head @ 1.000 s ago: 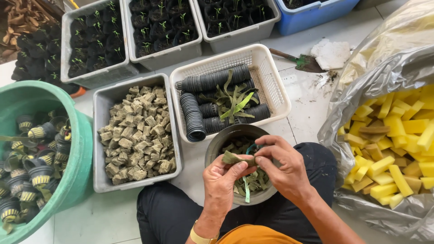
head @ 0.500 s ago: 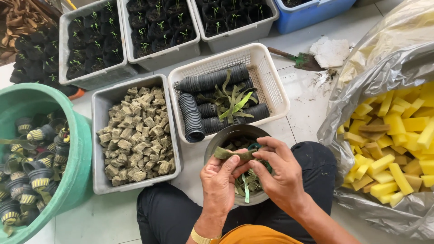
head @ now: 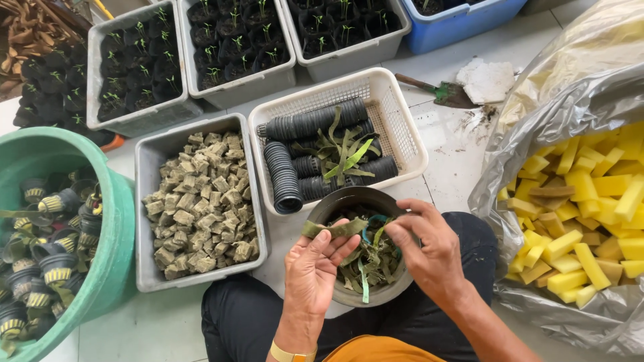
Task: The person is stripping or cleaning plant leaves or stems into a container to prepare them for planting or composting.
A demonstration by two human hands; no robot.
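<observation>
Single head-worn view, looking steeply down — close over the lap and hands, floor containers fanned beyond

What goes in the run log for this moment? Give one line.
left hand: holds green leaf strip | right hand: fingers in dark bowl of cuttings | grey tray of cubes left

The green tub and the plastic bag of yellow sponge strips ran off the frame's edges. The right hand hid part of the bowl's rim and leaves.
</observation>
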